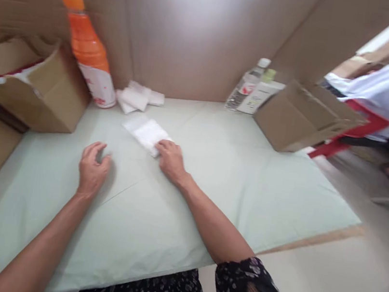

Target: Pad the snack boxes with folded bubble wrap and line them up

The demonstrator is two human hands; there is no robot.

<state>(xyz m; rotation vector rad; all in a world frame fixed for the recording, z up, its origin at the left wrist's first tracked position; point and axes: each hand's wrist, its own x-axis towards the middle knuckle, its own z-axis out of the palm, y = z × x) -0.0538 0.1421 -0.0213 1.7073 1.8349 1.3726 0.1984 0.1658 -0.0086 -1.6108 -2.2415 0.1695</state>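
White packet [146, 134] under right hand's [171, 160] fingertips, left hand [93, 170] curled empty beside, open green sheet [247, 183] around.

Soft, even light from above; a pale glare patch blooms on the cardboard wall [202, 15] beyond the right hand [170, 159]. A faint shadow lies beside the left hand [93, 170]. Motion blur smears everything, worst far right of the hands. Edges bend outward.

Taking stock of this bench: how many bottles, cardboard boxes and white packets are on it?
Bottles: 2, orange bottle and clear bottle
Cardboard boxes: 2, left box and right box
White packets: 1, flat packet under the right hand
Total: 5
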